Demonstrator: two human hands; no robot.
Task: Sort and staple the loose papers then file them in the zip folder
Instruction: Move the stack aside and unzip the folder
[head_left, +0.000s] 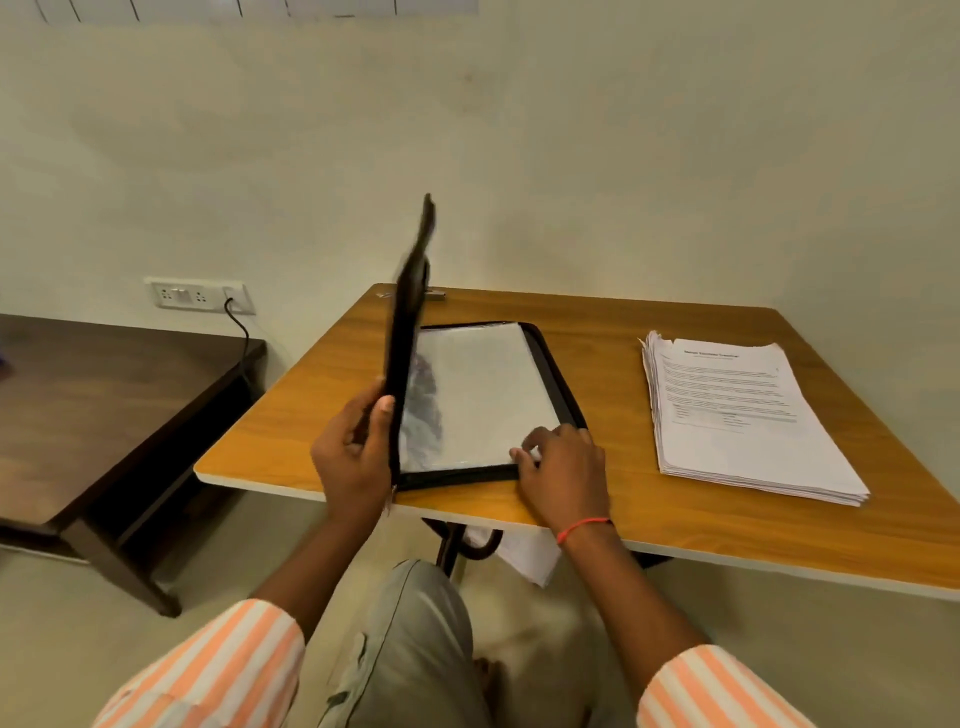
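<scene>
A black zip folder (558, 379) lies open on the wooden table (597, 322), with a clear plastic sleeve showing inside its flat half. My left hand (353, 457) grips the near edge of the folder's cover (408, 312), which stands almost upright. My right hand (563, 467) rests with curled fingertips on the near right corner of the sleeve. A thick stack of printed papers (737, 421) lies on the table to the right of the folder, apart from it. A small metallic object, perhaps a stapler (435, 294), lies at the far edge behind the cover, mostly hidden.
A dark wooden bench (104, 405) stands to the left of the table. A wall socket (200, 295) with a black cable sits on the wall behind it. White paper (530, 558) hangs below the table's near edge, by my knee.
</scene>
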